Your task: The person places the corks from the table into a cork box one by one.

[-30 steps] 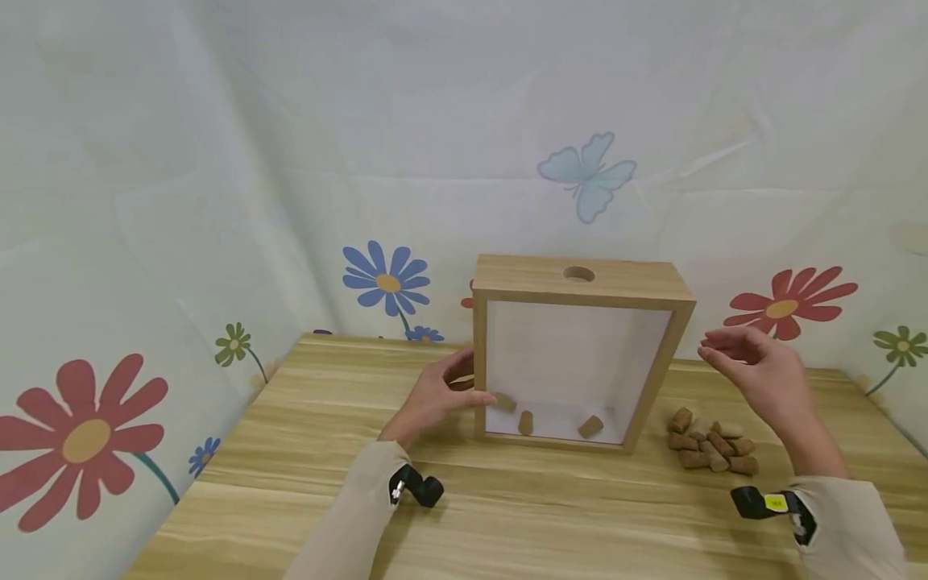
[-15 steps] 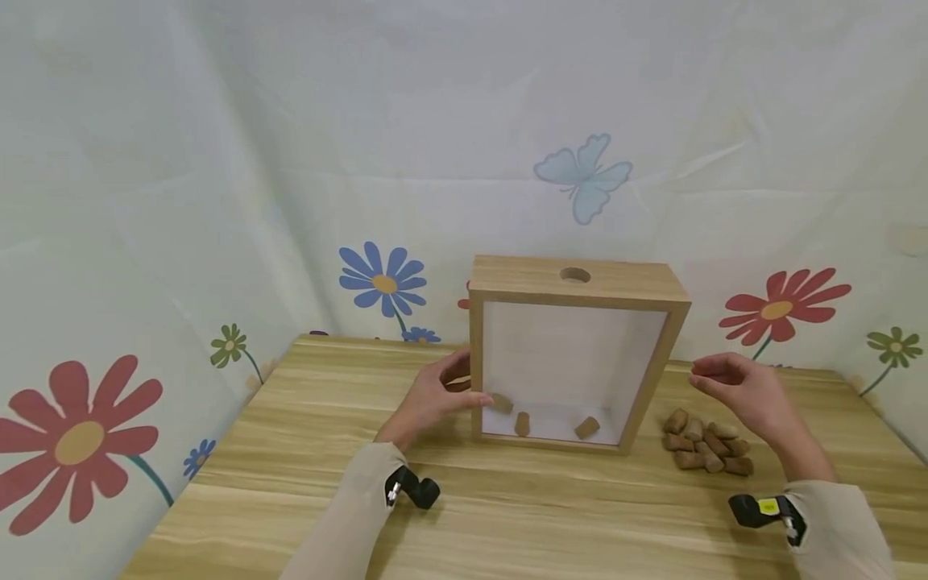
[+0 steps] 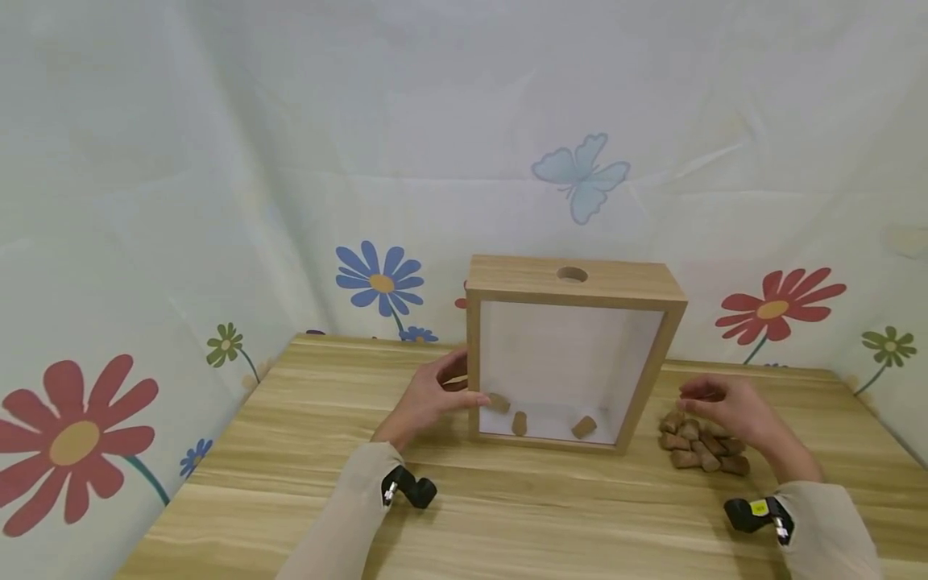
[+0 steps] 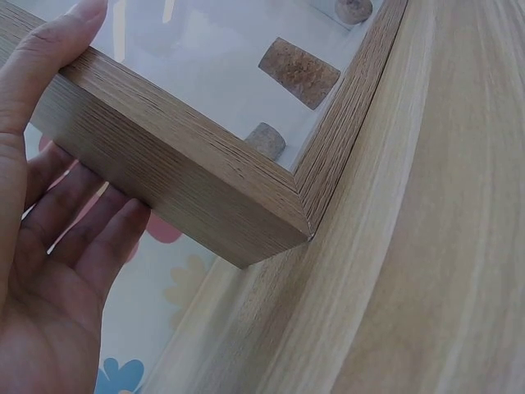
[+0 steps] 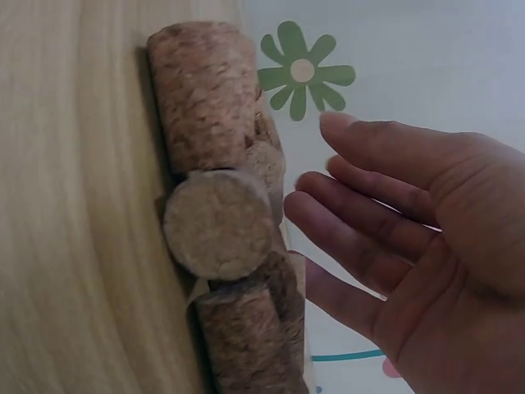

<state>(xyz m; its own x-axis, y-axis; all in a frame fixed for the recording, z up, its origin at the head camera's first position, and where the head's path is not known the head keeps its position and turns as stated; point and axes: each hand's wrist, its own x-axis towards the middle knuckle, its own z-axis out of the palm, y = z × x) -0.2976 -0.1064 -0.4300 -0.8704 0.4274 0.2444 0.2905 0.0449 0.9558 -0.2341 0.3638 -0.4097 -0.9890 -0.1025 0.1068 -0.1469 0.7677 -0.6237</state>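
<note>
A wooden box frame [image 3: 474, 354] with a clear front and a round hole [image 3: 573, 275] in its top stands upright on the table. Three corks lie inside on its floor, one of them a tapered cork [image 4: 300, 72]. My left hand [image 3: 432, 400] grips the box's left side, thumb on the front edge and fingers along the side and behind. On the right is a pile of corks [image 3: 706, 457]. My right hand [image 3: 739, 411] hovers over the pile's back edge, its fingers loosely bent with nothing between them; in the right wrist view a cork [image 5: 205, 94] lies beside the fingertips.
The wood-grain table [image 3: 551, 515] runs back to a white cloth backdrop [image 3: 435, 121] printed with flowers and a butterfly. Black wrist cameras sit on both sleeves, the right wrist camera [image 3: 757, 514] just in front of the cork pile.
My right hand has come down and leftward from beside the box's upper right to just above the cork pile. The left hand keeps its grip on the box.
</note>
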